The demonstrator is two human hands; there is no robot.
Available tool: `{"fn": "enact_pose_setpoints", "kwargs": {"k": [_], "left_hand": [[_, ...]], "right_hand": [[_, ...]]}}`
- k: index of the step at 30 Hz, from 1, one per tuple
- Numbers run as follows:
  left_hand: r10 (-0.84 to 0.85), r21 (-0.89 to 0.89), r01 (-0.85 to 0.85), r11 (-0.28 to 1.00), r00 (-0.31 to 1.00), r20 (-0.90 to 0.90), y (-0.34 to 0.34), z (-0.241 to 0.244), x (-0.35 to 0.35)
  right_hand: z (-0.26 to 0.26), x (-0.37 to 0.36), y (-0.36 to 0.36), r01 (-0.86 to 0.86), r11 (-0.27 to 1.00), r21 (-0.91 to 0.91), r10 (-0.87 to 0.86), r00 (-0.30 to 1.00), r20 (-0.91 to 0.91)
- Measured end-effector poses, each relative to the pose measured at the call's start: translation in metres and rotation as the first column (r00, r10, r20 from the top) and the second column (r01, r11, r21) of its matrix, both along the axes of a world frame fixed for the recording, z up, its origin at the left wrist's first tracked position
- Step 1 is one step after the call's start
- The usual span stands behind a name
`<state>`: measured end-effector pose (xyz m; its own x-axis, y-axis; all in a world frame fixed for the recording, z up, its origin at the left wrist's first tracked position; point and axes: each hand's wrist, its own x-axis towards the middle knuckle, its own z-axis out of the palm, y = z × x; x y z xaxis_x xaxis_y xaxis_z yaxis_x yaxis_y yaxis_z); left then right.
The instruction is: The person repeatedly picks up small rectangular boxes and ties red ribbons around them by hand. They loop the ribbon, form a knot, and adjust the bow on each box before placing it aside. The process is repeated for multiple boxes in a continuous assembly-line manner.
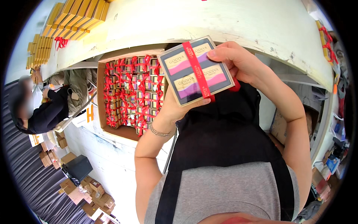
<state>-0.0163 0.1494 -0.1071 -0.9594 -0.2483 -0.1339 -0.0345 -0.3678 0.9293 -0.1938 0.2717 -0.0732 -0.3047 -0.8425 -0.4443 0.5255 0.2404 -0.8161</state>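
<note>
Both my hands hold a square Godiva gift box (179, 81) with a clear lid, tilted in front of my apron. Four-part contents with pink and purple wave patterns show through the lid, and a printed red ribbon (194, 65) runs across it. My left hand (174, 102) supports the lower edge, its thumb near the ribbon's lower end. At the right side, my right hand (230, 57) grips the box with the thumb on top; its other fingers are partly hidden behind. Beside my left hand stands an open cardboard carton (101, 92) packed with rows of small ribbon-tied boxes (144, 98).
A long white table (156, 22) spans the top, with stacked gold boxes (79, 15) and loose red ribbon (61, 42) at left. A seated person (47, 112) works at far left. Brown cartons (98, 196) and a black box (78, 168) sit on the floor.
</note>
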Motion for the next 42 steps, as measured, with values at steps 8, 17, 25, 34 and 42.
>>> {"fn": "enact_pose_setpoints", "kwargs": {"k": [8,17,25,34,42], "left_hand": [[-0.366,0.377,0.294,0.878,0.921,0.134,-0.034,0.003,-0.002],[-0.142,-0.178,0.143,0.974,0.990,0.020,-0.003,0.011,-0.026],[-0.258,-0.393,0.402,0.827,0.892,0.370,-0.051,0.044,-0.024],[0.076,-0.978,-0.181,0.100,0.982,-0.174,-0.063,0.086,-0.104],[-0.145,-0.993,0.092,-0.078,0.984,0.103,-0.058,0.080,-0.176]], "right_hand": [[-0.002,-0.010,0.028,-0.098,0.994,0.039,0.097,0.995,0.024],[0.009,-0.011,0.019,0.071,0.997,-0.018,-0.070,0.996,0.055],[0.023,-0.031,0.042,-0.067,0.995,0.080,0.085,0.967,-0.238],[0.040,-0.088,0.003,0.136,0.980,0.146,-0.014,0.778,-0.629],[0.028,-0.122,-0.008,0.049,0.956,0.290,0.139,0.794,-0.592]]}}
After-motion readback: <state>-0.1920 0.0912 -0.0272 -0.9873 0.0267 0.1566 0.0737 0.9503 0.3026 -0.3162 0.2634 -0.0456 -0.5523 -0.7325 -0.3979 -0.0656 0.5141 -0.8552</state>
